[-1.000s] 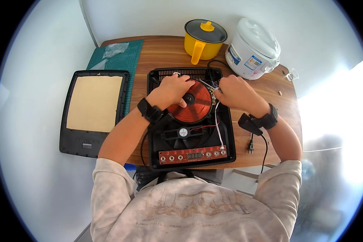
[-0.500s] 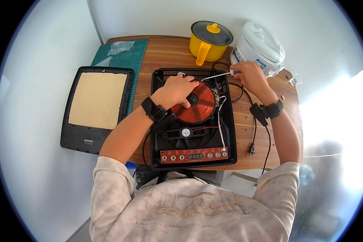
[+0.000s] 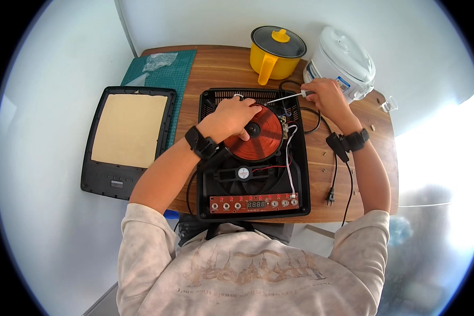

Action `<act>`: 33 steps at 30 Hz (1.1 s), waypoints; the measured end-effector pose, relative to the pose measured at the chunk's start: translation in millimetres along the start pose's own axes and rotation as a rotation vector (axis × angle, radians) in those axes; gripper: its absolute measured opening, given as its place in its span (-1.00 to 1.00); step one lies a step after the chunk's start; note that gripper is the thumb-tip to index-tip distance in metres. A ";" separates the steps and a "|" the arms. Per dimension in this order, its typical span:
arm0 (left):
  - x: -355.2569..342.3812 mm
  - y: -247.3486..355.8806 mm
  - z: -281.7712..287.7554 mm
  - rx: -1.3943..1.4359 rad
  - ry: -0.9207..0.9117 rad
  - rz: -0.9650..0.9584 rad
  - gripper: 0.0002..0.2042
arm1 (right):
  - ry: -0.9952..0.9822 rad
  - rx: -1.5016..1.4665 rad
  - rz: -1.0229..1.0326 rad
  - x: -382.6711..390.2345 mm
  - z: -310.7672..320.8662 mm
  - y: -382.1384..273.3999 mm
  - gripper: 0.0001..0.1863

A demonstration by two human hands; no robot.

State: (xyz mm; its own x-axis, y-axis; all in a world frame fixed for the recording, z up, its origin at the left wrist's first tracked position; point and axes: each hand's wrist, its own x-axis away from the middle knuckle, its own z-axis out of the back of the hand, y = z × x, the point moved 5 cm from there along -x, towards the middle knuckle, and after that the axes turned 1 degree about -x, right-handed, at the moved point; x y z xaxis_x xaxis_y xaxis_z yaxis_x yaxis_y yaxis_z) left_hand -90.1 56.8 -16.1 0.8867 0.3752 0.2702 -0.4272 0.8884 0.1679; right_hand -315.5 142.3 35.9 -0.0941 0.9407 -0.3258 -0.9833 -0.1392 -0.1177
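Note:
The opened black base of an induction cooker [image 3: 306, 179] lies in front of me, its inner parts showing. My left hand [image 3: 230, 118] grips the round red-brown copper coil [image 3: 266, 139] at its upper left, the thumb near its middle and the fingers bent over its far side. In my right hand [image 3: 326, 97] is a screwdriver [image 3: 284, 99], held by the handle. Its shaft slants left, and the tip meets the coil's far edge. Below the coil sit a fan [image 3: 243, 173] and a red circuit board [image 3: 255, 204] with a white cable [image 3: 288, 163].
The cooker's removed top cover [image 3: 124, 131] lies at left, partly over a green cutting mat [image 3: 181, 66]. At the back stand a yellow pot [image 3: 276, 55] and a white rice cooker [image 3: 345, 58]. A black power cord [image 3: 331, 196] and small loose pieces [image 3: 373, 127] lie at right.
The whole view has shifted slightly. Both hands keep their places on the coil and the screwdriver.

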 end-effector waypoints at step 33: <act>1.5 0.3 0.7 -0.036 0.061 -0.035 -0.06 | -0.342 0.199 -0.054 9.1 15.6 -85.4 -0.77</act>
State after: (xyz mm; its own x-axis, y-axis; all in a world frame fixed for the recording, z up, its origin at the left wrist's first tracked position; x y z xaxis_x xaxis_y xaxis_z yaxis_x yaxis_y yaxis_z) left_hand -89.0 57.4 -15.0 0.9106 0.3583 0.2062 -0.3900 0.9099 0.1414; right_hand -234.8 167.5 57.6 -0.0552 0.9984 0.0113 -0.9960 -0.0559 0.0692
